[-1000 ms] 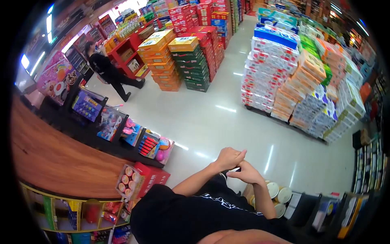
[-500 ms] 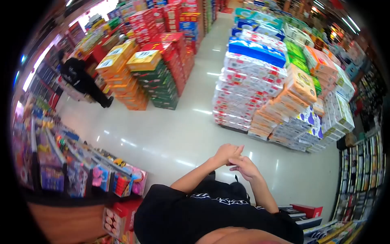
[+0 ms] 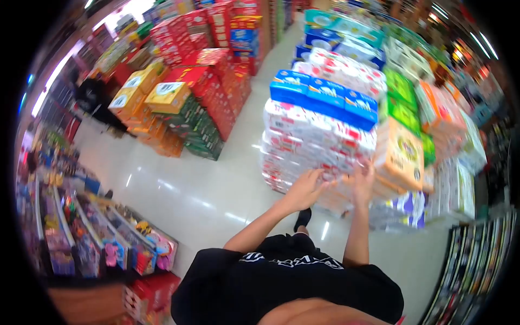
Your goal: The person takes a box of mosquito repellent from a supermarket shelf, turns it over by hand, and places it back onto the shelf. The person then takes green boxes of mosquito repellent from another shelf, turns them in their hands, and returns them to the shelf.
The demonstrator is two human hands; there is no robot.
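My left hand (image 3: 304, 190) is stretched forward, palm down, fingers pointing right, and it holds nothing that I can see. To its right, my right hand (image 3: 363, 183) is raised with its fingers apart, also without a visible object. A gap separates the two hands. Just beyond them rises a stack of white-and-red tissue packs (image 3: 317, 130), topped by blue packs (image 3: 323, 99). Orange tissue packs (image 3: 400, 154) are piled close to my right hand. Whether any fingertip touches the packs I cannot tell.
Pale glossy floor (image 3: 200, 200) runs between the displays. Toy shelves (image 3: 97, 233) line the left. Green cartons (image 3: 203, 127) and orange cartons (image 3: 138, 100) stand farther off, near a person in black (image 3: 95, 100). A dark rack (image 3: 471, 265) borders the right.
My hands have come apart from each other and reached forward. The tissue stacks appear nearer, and one foot now shows ahead of my body.
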